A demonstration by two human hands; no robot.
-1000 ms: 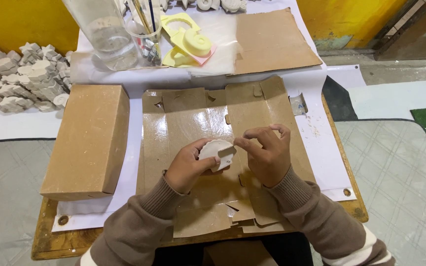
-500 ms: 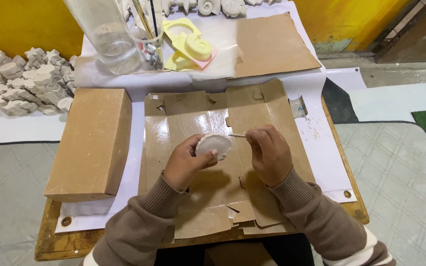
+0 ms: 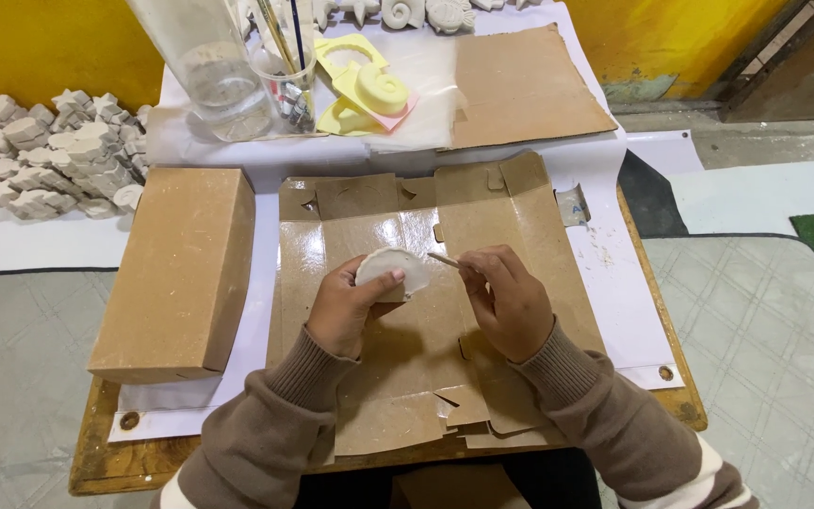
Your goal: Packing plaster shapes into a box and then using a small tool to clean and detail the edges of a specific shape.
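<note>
Plaster disc [image 3: 391, 268] clamped in left hand [image 3: 346, 306] fingers; right hand [image 3: 509, 302] just beside, pinching thin stick [image 3: 447, 260], tip near disc edge.

Centre frame, a white plaster piece [image 3: 394, 270] lies on glossy brown flattened cardboard [image 3: 398, 358]; a plain brown box [image 3: 178, 271] sits left, pale yellow moulds [image 3: 362, 87] top centre, brown sleeves with cream stripes below.

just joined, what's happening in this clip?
A person seated at a small wooden table holds a round white plaster piece in the left hand and points a thin stick tool, held in the right hand, at its edge. The work sits over flattened cardboard. A closed brown box lies to the left.
</note>
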